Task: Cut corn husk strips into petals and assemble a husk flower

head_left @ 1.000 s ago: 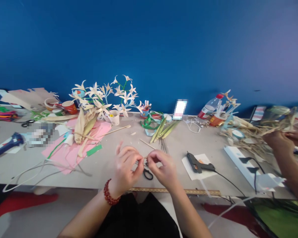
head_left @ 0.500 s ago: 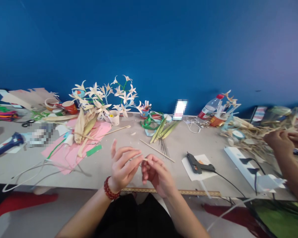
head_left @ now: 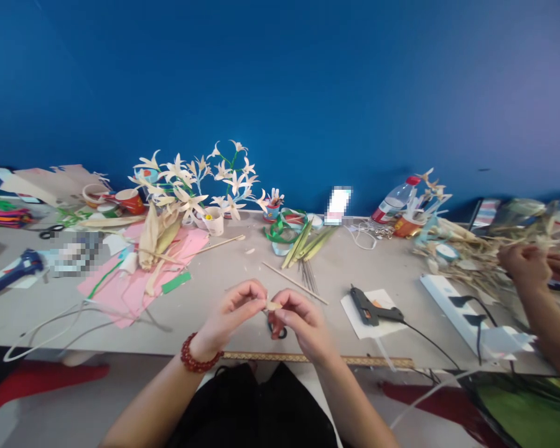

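My left hand and my right hand meet over the near edge of the table. Both pinch one small pale strip of husk between thumb and fingers. A red bead bracelet circles my left wrist. Black scissors lie on the table just under my right hand, partly hidden by it. A thin wooden stick lies a little beyond my hands.
A black glue gun rests on white paper to the right, its cord running to a white power strip. Pale husk flowers, pink paper, cups, ribbon and a bottle crowd the back. Another person's hands work dry husks at far right.
My left hand's spread fingers have closed into a pinch. Both hands have come together on the pale strip and dropped slightly toward the table edge.
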`<state>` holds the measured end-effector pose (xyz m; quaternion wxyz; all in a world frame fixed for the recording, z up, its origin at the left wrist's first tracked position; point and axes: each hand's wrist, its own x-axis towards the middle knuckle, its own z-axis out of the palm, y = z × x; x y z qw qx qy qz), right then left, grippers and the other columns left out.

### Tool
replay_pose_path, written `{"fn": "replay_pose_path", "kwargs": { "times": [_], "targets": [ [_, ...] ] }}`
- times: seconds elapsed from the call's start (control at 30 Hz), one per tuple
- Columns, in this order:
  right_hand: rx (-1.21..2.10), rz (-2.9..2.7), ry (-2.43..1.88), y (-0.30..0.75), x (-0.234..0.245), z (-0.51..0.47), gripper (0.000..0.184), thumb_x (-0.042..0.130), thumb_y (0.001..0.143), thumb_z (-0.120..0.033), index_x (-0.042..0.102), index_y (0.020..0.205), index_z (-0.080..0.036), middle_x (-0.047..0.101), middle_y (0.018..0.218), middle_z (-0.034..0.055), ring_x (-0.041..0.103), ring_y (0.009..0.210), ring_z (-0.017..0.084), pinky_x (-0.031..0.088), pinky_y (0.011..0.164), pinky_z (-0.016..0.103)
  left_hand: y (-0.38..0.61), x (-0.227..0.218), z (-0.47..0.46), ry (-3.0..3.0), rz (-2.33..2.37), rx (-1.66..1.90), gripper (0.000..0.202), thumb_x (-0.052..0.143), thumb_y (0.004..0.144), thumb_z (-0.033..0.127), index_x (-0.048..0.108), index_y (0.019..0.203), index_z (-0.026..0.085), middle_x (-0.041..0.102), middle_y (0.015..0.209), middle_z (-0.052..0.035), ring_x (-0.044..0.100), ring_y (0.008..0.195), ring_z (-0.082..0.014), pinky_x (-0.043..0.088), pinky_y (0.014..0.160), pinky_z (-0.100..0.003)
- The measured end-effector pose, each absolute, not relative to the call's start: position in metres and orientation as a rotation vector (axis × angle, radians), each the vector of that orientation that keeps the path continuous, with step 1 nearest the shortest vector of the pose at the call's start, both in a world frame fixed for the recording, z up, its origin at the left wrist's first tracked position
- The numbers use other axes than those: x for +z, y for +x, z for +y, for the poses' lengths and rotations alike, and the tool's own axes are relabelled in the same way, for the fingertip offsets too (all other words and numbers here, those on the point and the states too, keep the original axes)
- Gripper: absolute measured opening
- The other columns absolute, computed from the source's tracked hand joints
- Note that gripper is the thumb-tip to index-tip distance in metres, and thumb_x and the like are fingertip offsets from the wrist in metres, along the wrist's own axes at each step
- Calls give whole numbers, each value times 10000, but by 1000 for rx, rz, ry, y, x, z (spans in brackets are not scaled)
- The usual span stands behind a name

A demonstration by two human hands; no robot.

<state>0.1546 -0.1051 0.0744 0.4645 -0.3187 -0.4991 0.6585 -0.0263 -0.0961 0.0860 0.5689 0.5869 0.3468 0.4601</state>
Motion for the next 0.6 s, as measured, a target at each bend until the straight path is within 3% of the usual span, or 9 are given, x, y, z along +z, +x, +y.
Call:
{"fn": "replay_pose_path", "kwargs": {
  "times": [0.23,0.43,0.6],
  "targets": [
    [1587,-1174,-804,149,77,-103,162,679,796,-299,613,721,-171,621,642,-8,587,523,110,482,544,231,-22,87,-97,1281,736,1049,165,604,863,307,562,786,167,530,782,-22,542,794,-165,456,789,-329],
    [1801,-840,-656,153,67,-97,149,647,701,-256,587,601,-164,556,493,-25,456,371,87,401,366,193,-20,82,-99,1090,609,1062,223,642,817,349,540,746,164,496,745,-28,522,741,-169,461,747,-347],
    [1766,-981,-702,156,77,-97,164,674,719,-316,637,714,-156,606,623,1,526,452,101,470,424,216,-21,82,-99,1093,607,1038,215,647,815,345,557,750,162,506,753,-33,529,755,-175,454,756,-345]
  ]
}}
